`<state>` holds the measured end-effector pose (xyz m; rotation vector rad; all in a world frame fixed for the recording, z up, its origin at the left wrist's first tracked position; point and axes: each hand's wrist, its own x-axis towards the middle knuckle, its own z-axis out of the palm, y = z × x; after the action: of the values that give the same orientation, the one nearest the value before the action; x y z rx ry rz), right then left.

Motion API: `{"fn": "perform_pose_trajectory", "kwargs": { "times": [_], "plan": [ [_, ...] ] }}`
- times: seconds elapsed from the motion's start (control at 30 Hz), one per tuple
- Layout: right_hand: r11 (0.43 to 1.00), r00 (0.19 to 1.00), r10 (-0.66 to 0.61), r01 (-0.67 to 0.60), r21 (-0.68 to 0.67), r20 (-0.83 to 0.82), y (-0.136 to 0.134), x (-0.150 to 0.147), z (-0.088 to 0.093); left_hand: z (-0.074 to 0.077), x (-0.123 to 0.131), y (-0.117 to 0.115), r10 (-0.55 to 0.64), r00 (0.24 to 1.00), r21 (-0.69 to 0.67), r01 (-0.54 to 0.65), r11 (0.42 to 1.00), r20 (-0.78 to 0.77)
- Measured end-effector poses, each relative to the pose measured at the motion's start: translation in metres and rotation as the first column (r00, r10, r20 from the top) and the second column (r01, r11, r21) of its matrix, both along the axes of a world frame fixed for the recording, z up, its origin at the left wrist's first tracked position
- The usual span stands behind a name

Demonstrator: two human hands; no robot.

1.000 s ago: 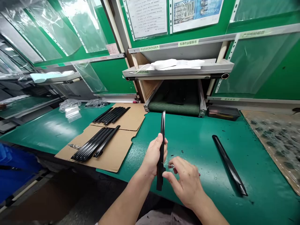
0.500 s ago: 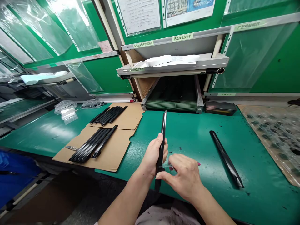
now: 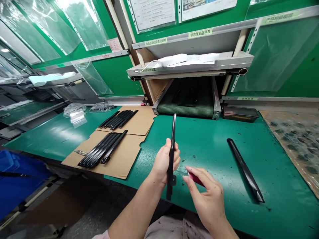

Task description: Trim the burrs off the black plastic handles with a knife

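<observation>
My left hand (image 3: 163, 162) is wrapped round a long black plastic strip (image 3: 172, 139), held upright on edge above the green table (image 3: 211, 149). A small tab juts from the strip's lower end. My right hand (image 3: 206, 199) pinches a small red-handled knife (image 3: 194, 178), its thin blade pointing left toward the strip's lower part. Another black strip (image 3: 245, 171) lies flat on the table to the right.
Two bundles of black strips (image 3: 103, 151) (image 3: 119, 119) lie on cardboard sheets (image 3: 124, 159) at the left. A conveyor mouth (image 3: 185, 109) and a dark tray (image 3: 239, 113) sit at the back. Bubble wrap (image 3: 296, 142) covers the right side. A blue bin (image 3: 17, 179) stands low left.
My right hand has drawn back to the right from the strip, so the red knife handle now shows. The strip stays in my left hand, barely moved.
</observation>
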<state>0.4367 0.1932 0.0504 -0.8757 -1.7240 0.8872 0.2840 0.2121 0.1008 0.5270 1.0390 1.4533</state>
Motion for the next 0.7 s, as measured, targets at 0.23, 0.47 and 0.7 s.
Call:
{"fn": "perform_pose_trajectory", "kwargs": {
  "times": [0.23, 0.47, 0.7],
  "plan": [
    [0.980, 0.999, -0.038, 0.036, 0.196, 0.006, -0.003, -0.001, -0.004, 0.000, 0.004, 0.000, 0.027, 1.000, -0.025, -0.027, 0.999, -0.012],
    [0.945, 0.994, -0.108, 0.100, 0.310, 0.009, 0.003, -0.009, -0.005, 0.002, 0.006, -0.003, 0.054, 0.999, -0.011, -0.054, 0.998, -0.009],
    [0.923, 0.985, -0.152, 0.169, 0.345, -0.076, 0.023, -0.019, 0.004, 0.004, 0.015, -0.008, 0.073, 0.997, -0.078, -0.074, 0.994, -0.016]
  ]
}}
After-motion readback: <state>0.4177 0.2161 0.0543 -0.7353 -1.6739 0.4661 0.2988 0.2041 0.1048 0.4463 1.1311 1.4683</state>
